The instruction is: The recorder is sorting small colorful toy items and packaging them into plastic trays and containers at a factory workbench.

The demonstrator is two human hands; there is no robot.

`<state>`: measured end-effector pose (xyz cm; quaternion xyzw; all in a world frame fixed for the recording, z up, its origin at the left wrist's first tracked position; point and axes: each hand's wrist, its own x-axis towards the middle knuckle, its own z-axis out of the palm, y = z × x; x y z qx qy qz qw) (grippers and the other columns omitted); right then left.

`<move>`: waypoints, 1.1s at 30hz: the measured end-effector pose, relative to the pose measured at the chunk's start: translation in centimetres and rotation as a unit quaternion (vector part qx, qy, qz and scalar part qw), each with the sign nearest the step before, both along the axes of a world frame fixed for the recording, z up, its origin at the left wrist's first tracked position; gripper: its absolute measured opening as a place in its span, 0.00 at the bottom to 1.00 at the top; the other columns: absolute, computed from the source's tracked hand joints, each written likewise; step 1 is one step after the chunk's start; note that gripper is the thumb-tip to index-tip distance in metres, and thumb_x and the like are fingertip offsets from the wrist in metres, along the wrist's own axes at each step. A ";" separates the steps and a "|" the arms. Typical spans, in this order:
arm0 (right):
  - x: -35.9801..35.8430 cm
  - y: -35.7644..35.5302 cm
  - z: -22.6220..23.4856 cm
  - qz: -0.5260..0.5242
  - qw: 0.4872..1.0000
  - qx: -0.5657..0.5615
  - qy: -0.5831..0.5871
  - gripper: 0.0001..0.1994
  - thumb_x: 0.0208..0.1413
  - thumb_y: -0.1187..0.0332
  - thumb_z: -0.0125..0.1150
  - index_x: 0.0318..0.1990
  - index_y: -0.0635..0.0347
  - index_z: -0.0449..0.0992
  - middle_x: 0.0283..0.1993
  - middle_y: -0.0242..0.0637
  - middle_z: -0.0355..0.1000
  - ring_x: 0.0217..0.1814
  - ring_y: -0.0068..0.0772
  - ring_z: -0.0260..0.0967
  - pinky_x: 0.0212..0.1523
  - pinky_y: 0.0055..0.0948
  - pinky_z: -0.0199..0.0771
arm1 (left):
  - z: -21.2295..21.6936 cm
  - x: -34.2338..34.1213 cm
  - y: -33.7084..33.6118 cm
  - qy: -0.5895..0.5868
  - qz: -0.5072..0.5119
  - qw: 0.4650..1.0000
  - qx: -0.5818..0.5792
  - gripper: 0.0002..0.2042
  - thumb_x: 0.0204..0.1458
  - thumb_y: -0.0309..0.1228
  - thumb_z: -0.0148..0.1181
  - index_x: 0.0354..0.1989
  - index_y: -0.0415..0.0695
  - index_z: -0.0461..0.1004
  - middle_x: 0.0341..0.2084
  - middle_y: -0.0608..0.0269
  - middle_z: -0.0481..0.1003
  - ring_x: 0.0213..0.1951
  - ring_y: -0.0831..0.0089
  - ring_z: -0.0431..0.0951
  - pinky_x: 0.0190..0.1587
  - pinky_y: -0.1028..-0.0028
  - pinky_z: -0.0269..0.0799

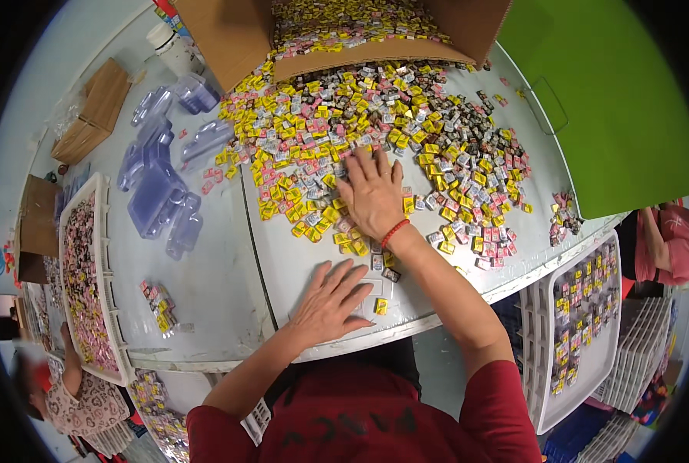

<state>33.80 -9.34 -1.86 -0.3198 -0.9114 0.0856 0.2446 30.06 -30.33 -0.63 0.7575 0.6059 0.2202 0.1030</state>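
My right hand point(371, 193) lies flat, fingers spread, on the candy heap point(375, 123) at twelve o'clock; left hand point(330, 301) rests open on the table point(213, 285). Most candies remain unsorted.

A big pale table point(221, 285) holds a huge heap of small wrapped candies point(375, 123) (yellow, pink and dark ones). A brown box point(236, 31) lies open at the far edge, spilling more. Clear plastic trays point(159, 193) sit to the left, near a small candy pile point(157, 305). Both hands press flat on it.
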 end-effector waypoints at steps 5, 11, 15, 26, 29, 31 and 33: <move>4.2 -0.3 2.5 0.178 0.982 -0.010 0.063 0.13 0.60 0.65 0.52 0.47 0.61 0.75 0.55 0.45 0.70 0.61 0.50 0.62 0.61 0.51 0.56 | 0.2 -1.1 -0.4 -0.075 0.033 0.993 0.080 0.25 0.43 0.37 0.69 0.50 0.40 0.72 0.53 0.55 0.70 0.57 0.54 0.68 0.59 0.52 0.58; 10.8 -3.0 2.5 0.089 0.996 -0.007 0.016 0.19 0.57 0.64 0.58 0.55 0.60 0.70 0.61 0.48 0.63 0.63 0.54 0.57 0.63 0.50 0.54 | 0.1 -5.8 3.7 -0.033 0.145 0.981 0.121 0.21 0.48 0.33 0.65 0.51 0.40 0.72 0.54 0.53 0.68 0.60 0.50 0.63 0.62 0.53 0.57; 11.7 -3.4 1.3 0.111 0.991 0.002 -0.074 0.19 0.59 0.62 0.54 0.57 0.56 0.69 0.63 0.43 0.62 0.66 0.52 0.54 0.65 0.56 0.47 | -0.3 -6.8 6.4 0.016 0.088 0.992 0.093 0.19 0.50 0.36 0.62 0.50 0.45 0.73 0.55 0.56 0.68 0.60 0.50 0.62 0.61 0.55 0.58; 9.9 0.0 2.2 0.022 0.998 0.039 0.039 0.07 0.53 0.70 0.60 0.39 0.58 0.78 0.42 0.37 0.74 0.47 0.41 0.67 0.53 0.42 0.61 | -0.7 -10.1 6.1 0.018 0.144 0.977 0.155 0.13 0.49 0.29 0.61 0.43 0.41 0.76 0.50 0.58 0.73 0.57 0.55 0.67 0.58 0.58 0.62; 6.1 -0.6 2.1 0.046 0.998 0.033 0.036 0.08 0.51 0.69 0.63 0.39 0.56 0.78 0.39 0.37 0.74 0.44 0.42 0.68 0.48 0.40 0.63 | -0.5 -10.2 9.4 0.015 0.109 0.981 0.157 0.13 0.47 0.26 0.62 0.42 0.39 0.76 0.48 0.57 0.74 0.54 0.56 0.70 0.57 0.61 0.65; 4.3 -0.6 1.3 0.041 0.998 0.036 0.010 0.08 0.50 0.69 0.63 0.39 0.56 0.78 0.39 0.37 0.75 0.44 0.42 0.68 0.48 0.40 0.63 | -0.4 -10.0 11.4 0.038 0.081 0.983 0.157 0.13 0.46 0.26 0.63 0.42 0.39 0.76 0.45 0.58 0.75 0.52 0.58 0.71 0.55 0.63 0.67; 3.8 -0.3 1.0 0.040 0.997 0.071 0.001 0.08 0.48 0.70 0.60 0.38 0.55 0.77 0.35 0.37 0.74 0.42 0.41 0.68 0.47 0.40 0.63 | -0.1 -9.5 12.8 0.053 0.067 0.992 0.091 0.14 0.43 0.28 0.64 0.41 0.40 0.76 0.39 0.59 0.75 0.46 0.59 0.72 0.50 0.65 0.69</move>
